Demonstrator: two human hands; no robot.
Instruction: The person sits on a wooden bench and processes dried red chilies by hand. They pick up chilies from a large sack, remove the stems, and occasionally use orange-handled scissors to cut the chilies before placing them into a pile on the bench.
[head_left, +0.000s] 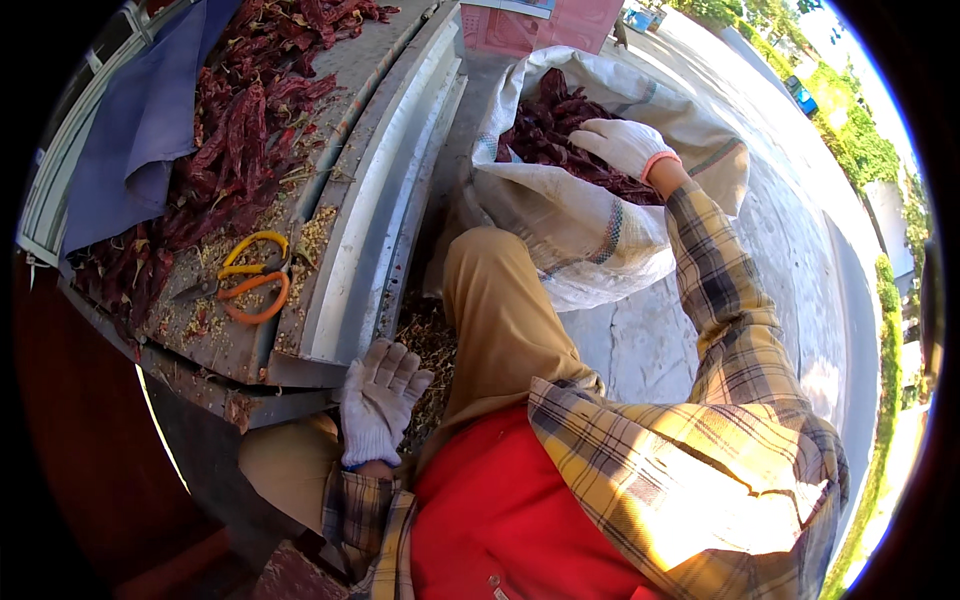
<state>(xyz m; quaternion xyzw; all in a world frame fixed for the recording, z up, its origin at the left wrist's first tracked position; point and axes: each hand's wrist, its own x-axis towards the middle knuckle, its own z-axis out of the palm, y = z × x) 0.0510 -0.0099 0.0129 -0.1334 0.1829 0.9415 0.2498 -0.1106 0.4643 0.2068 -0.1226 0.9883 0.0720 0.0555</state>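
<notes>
The right hand (622,145) lies flat, grip open and empty, on dried chillies (545,125) in the sack (560,215). They look light, brittle; best pinched by the stem. The left hand (380,395) rests open, empty, below the counter (330,250).

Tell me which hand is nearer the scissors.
Left. The left hand rests open just below and right of the scissors, apart from them. The right hand is far off to the right, reaching into the sack of chillies.
</notes>
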